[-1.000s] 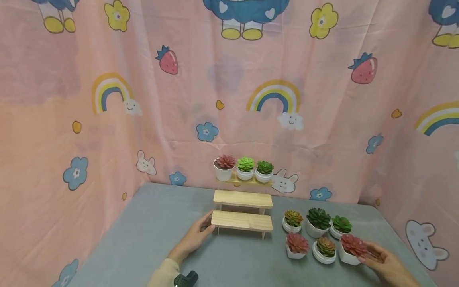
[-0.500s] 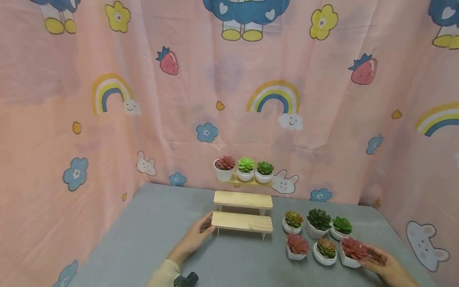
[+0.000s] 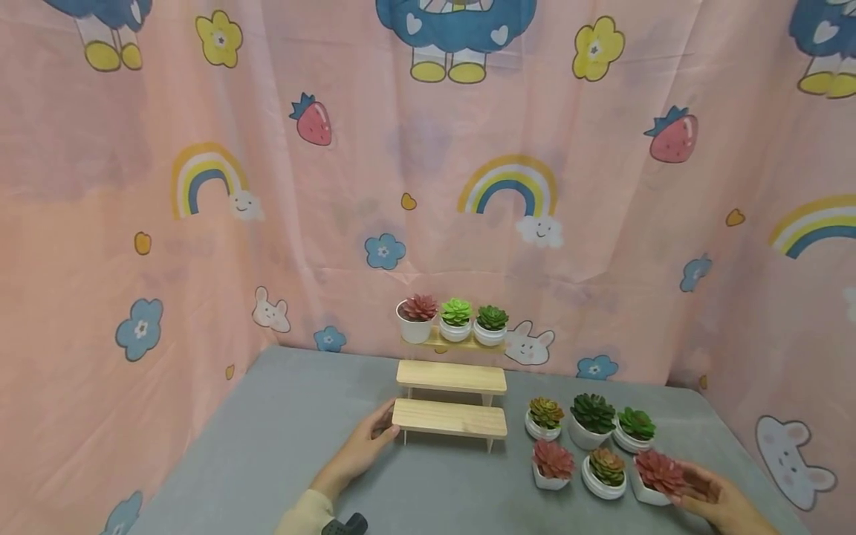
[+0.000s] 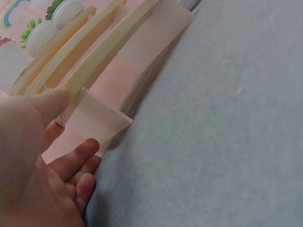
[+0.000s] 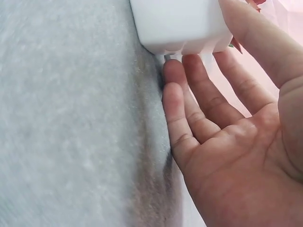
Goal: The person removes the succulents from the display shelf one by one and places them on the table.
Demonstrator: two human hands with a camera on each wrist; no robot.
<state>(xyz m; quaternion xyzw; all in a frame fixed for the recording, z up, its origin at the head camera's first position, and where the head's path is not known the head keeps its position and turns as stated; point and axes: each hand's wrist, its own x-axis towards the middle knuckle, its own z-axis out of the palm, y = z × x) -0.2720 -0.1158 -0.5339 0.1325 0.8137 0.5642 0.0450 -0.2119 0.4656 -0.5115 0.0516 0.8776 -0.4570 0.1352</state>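
Stand (image 3: pixel 420 375): was pinched at lowest step's (image 3: pixel 449 417) left end by left hand (image 3: pixel 361 448). Red plant (image 3: pixel 658 470): was held by white pot (image 5: pixel 182 23) in right hand (image 3: pixel 721 499), front right among six plants (image 3: pixel 593 413) on table (image 3: pixel 301 423). Top step (image 3: pixel 439 342): bore three others (image 3: pixel 456 313).

Shelves (image 3: pixel 449 420) look smooth wood w/ frosted plastic-type legs (image 4: pixel 97 116), pots (image 5: pixel 182 21) smooth, tabletop (image 3: pixel 281 416) matt, backdrop (image 3: pixel 348 215) creased cloth
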